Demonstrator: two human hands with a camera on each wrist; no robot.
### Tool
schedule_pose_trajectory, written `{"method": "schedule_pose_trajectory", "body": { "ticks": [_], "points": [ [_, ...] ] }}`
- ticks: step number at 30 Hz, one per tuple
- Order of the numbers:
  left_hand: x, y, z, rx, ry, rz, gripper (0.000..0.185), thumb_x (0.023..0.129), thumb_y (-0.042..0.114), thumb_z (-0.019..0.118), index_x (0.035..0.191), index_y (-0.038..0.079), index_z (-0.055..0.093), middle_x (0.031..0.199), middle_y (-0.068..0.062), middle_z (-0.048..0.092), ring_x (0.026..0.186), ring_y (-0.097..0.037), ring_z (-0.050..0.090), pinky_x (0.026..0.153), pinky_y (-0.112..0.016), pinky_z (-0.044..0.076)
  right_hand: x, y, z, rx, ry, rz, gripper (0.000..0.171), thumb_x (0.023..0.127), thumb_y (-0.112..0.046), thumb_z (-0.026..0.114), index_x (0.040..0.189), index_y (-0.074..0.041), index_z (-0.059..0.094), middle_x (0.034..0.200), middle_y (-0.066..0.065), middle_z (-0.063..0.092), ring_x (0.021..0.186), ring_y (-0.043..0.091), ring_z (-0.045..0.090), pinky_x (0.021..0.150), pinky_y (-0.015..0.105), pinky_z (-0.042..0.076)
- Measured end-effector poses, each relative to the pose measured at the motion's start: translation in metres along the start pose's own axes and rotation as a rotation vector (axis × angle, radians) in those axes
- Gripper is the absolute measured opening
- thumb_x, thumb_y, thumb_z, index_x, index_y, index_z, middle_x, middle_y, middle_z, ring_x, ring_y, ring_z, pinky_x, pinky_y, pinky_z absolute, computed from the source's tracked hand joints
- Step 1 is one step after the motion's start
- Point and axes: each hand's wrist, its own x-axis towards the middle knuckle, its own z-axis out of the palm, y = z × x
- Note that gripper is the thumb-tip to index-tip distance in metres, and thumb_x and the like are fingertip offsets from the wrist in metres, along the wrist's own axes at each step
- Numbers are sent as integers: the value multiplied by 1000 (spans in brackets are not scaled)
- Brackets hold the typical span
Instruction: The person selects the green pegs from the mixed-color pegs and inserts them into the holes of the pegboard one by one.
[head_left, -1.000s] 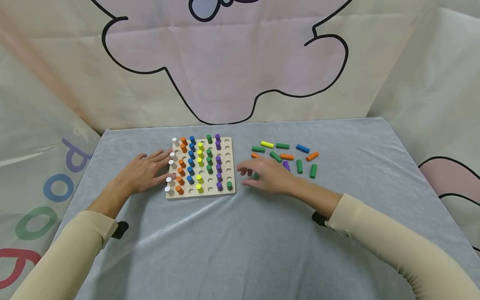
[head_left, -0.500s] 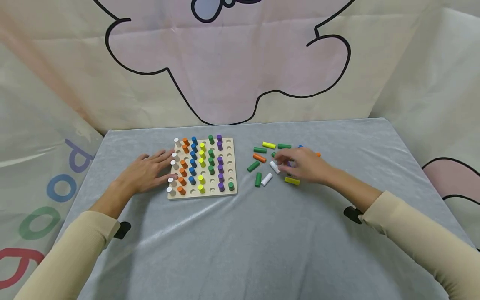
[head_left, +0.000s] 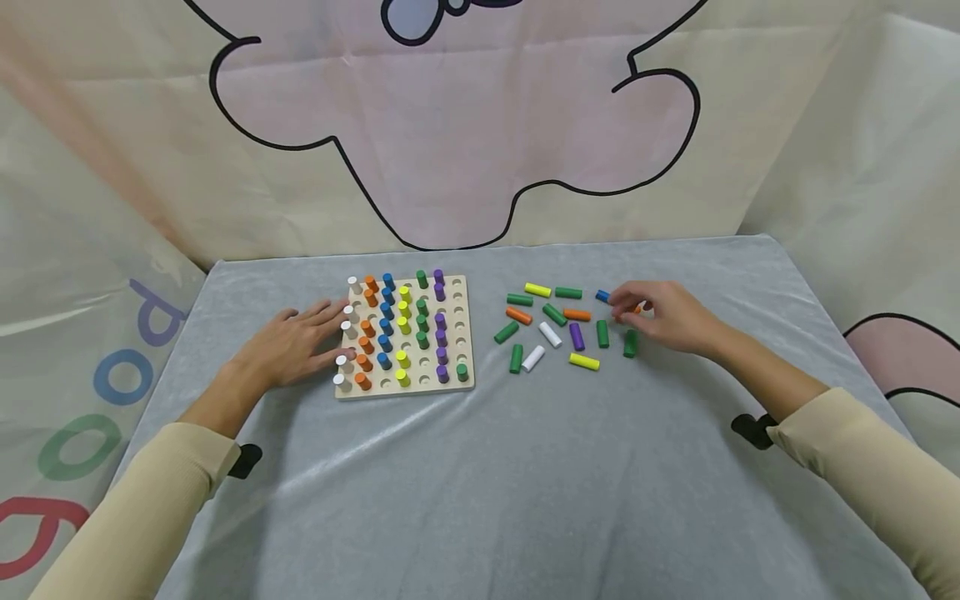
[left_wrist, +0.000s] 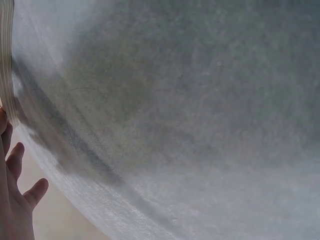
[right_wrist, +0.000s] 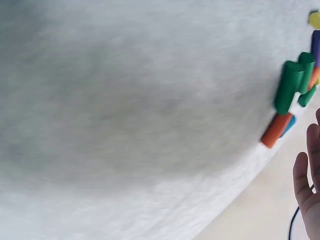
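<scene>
**Pegs beside pegboard, hands apart**

Left hand (head_left: pixel 288 343) flat on cloth (head_left: pixel 480 467), fingers straight, tips touching left edge of pegboard (head_left: pixel 405 333); by the look of it, steadying the board. Board filled in colour columns: white, orange, blue, yellow, green, purple from its left; rightmost column bare but for one green peg (head_left: pixel 461 372) at its near end.

Right of board, loose pegs (head_left: pixel 570 325) scattered lying flat, well apart from it: green, orange, white, yellow, purple, blue. Right hand (head_left: pixel 663 317) at far-right end of the scatter, fingers curled down over an orange peg (head_left: pixel 639 308), probably picking it out; actual grip hidden, so pinched or only touched cannot be told.

Left wrist view mostly blurred cloth, hand cut off at edge. Right wrist view shows orange peg free of that hand's fingertips, soft focus, little else legible.
</scene>
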Motion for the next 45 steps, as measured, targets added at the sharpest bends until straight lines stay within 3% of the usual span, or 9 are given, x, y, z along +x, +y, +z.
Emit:
{"method": "schedule_pose_trajectory", "body": {
  "ticks": [8,19,31,45],
  "points": [
    [1,1,1,-11,-7,-11,82,99,63,42,157,5,28,163,-17,22,147,-41,25,106,-67,30,-10,20,2,26,-17,12,23,89,9,66,110,-1,69,99,4,76,94,22,69,78,43,51],
    [1,1,2,-14,-1,-12,83,99,63,42,157,6,27,163,-16,23,147,-40,26,107,-67,31,-20,26,5,43,-54,19,33,88,12,64,118,-2,67,105,5,74,98,23,68,79,40,52],
    [1,-1,2,-4,3,-8,82,99,62,43,157,5,27,162,-17,23,146,-41,27,105,-67,33,-21,34,13,25,-57,13,40,86,11,68,124,-2,65,115,8,71,102,24,67,84,48,52],
    [1,0,2,-18,-3,-13,83,99,62,43,157,5,27,162,-17,23,146,-41,26,106,-66,32,-21,34,13,7,-75,32,39,86,10,68,123,-2,66,114,7,72,101,22,66,84,46,52]
  ]
}}
